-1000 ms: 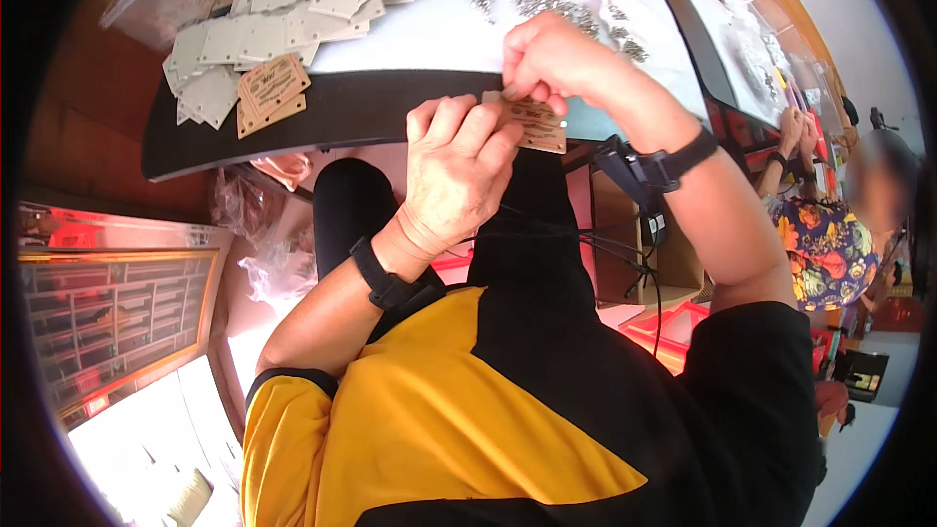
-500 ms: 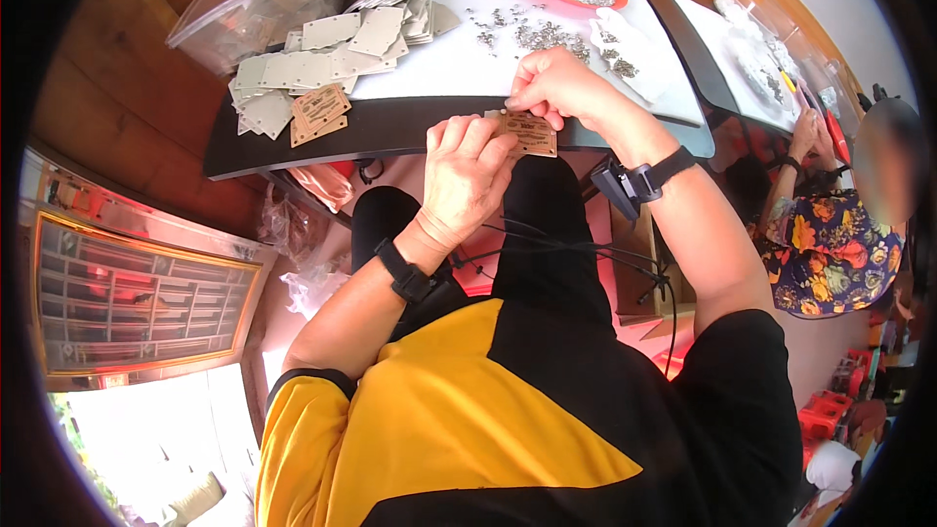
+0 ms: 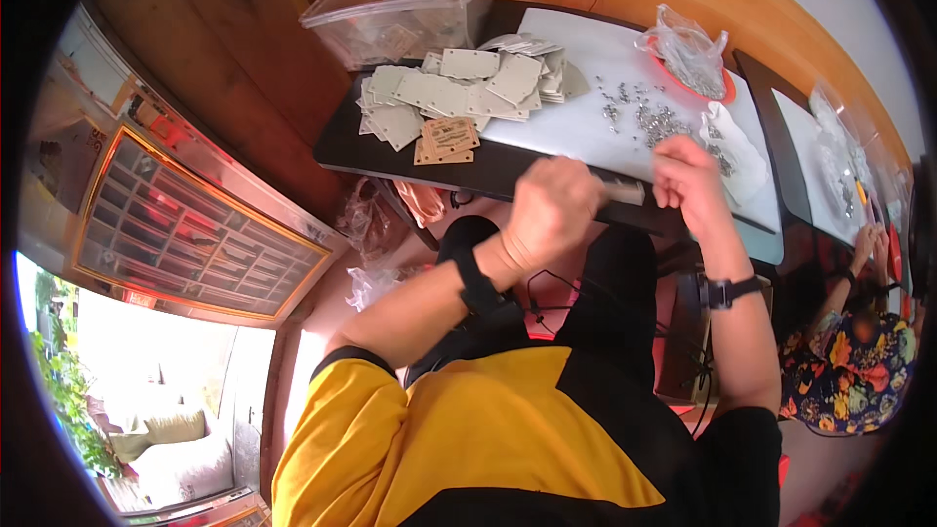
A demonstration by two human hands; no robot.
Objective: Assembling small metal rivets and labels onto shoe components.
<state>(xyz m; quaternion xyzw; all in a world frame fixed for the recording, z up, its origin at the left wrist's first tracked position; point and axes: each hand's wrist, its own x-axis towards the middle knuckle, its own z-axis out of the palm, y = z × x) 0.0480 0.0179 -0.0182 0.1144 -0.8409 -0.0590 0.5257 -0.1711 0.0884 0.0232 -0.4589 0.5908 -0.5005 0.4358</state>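
Note:
My left hand (image 3: 556,210) is closed on a small card (image 3: 625,192) at the front edge of the table. The card is smeared by motion and shows a pale face. Just right of it, apart from the card, my right hand (image 3: 689,183) has its fingers curled in a pinch; whatever they hold, if anything, is too small to see. Beyond the hands, small shiny metal pieces (image 3: 659,124) lie scattered on a white sheet (image 3: 566,54). To the left is a heap of grey cards with holes (image 3: 444,96), with brown printed cards (image 3: 447,140) at its near side.
A clear plastic bin (image 3: 400,10) with cards stands at the back left. A red bowl (image 3: 717,88) holds a plastic bag (image 3: 688,44) of metal pieces at the back right. A co-worker in a flowered top (image 3: 849,371) sits at the neighbouring table on the right.
The view has swung, so the table sits further right. My hands have moved apart, the right one off the card. The card has turned from its brown printed face to a pale one.

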